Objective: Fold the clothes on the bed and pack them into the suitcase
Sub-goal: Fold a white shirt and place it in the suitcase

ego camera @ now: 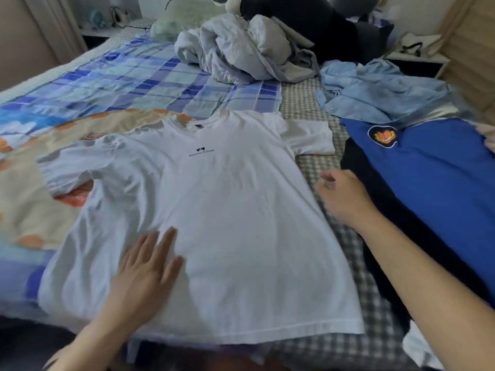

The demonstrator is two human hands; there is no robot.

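A white T-shirt (222, 210) with a small black chest logo lies spread flat, front up, on the bed. My left hand (146, 271) rests flat on its lower left part, fingers straight. Beside the shirt's right edge, my right hand (344, 196) hovers over the checked sheet with loosely curled fingers, holding nothing; it is blurred. To the right lies a blue garment (439, 183) with a cartoon cat patch, on top of a dark garment (388, 210). A crumpled light blue shirt (375, 89) lies behind them. No suitcase is in view.
A rumpled grey duvet (241, 49) and a black heap (308, 20) sit at the head of the bed. A blue plaid sheet (120, 81) and a patterned blanket (34, 167) cover the left side. A wooden panel (471, 57) stands at the right.
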